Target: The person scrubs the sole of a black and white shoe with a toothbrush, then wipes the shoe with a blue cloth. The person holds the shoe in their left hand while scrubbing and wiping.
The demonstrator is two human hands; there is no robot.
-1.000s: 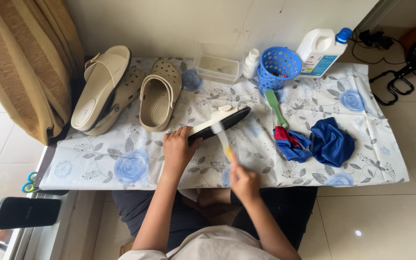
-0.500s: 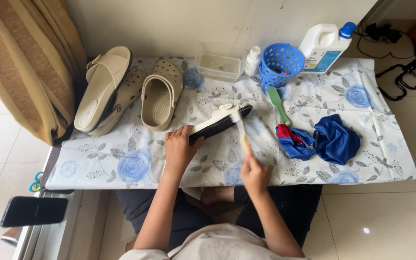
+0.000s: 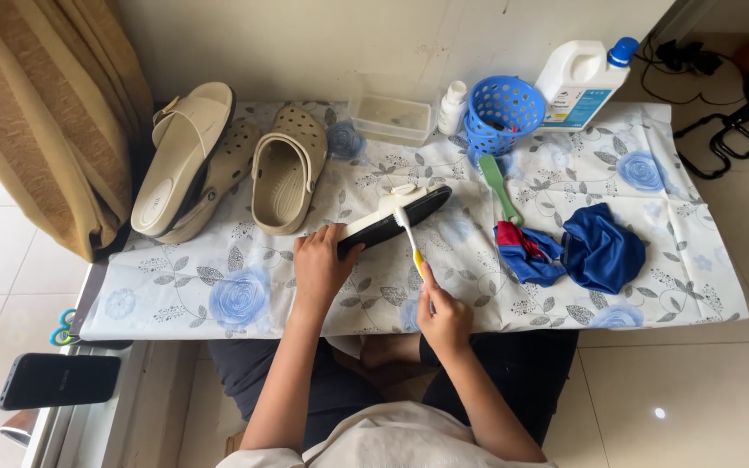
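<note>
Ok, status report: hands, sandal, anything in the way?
Left hand steadies black-soled sandal. Right hand holds toothbrush, bristles on sandal. Green brush lies nearby, apart.

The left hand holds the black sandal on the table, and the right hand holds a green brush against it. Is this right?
Not quite. The head view shows the right hand holding a yellow toothbrush, not the green brush, which lies apart on the table. The left hand does hold the black sandal.

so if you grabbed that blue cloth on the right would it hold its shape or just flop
The blue cloth lies crumpled in soft folds, so it would probably flop and drape. It looks thin, so likely light. Lying on the flowered table cover, it may drag rather than slide if pushed.
</note>
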